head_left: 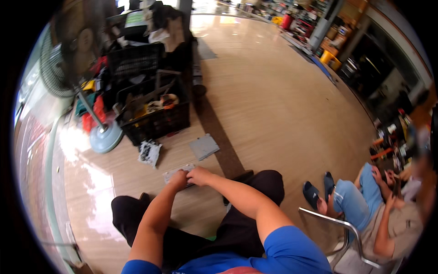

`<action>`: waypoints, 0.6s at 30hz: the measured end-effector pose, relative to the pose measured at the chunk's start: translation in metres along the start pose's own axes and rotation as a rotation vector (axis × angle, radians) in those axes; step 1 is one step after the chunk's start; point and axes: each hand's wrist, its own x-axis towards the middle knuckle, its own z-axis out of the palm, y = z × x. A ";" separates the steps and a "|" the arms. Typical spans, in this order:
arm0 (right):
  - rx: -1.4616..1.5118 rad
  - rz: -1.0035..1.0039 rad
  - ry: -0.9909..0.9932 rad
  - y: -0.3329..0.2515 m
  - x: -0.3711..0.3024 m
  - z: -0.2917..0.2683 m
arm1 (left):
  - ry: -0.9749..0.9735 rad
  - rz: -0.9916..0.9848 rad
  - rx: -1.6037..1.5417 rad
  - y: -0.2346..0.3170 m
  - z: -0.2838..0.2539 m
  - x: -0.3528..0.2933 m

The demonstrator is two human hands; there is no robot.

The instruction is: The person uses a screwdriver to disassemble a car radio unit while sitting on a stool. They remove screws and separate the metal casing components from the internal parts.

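Note:
Both of my arms reach forward between my bent knees, and my hands meet low over the floor. Under and just beyond them lies a pale, flat, rectangular piece [171,174], partly covered by my fingers. My left hand [178,180] is closed at its near edge. Right beside it, my right hand [199,176] is closed too, its fingertips touching or almost touching the left ones. Whatever the fingers pinch is too small and blurred to name. A grey flat panel [204,147] lies a little farther off, and left of it a crumpled whitish bag [149,153] with dark bits.
Beyond the bag stands a black plastic crate [157,127] of tools and a tape roll. A standing fan with a pale blue base [106,138] is at the left. On the right, another person sits by a metal-tube chair [346,226]. Shelves of goods line the far right.

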 end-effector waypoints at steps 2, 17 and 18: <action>-0.007 0.023 -0.024 -0.010 0.008 -0.002 | 0.074 0.046 -0.006 -0.017 0.006 -0.003; 0.026 0.128 -0.044 -0.015 -0.008 -0.020 | 0.069 0.020 -0.042 -0.017 0.033 0.008; 0.013 0.122 -0.057 -0.013 -0.008 -0.020 | 0.095 0.047 -0.039 -0.016 0.035 0.009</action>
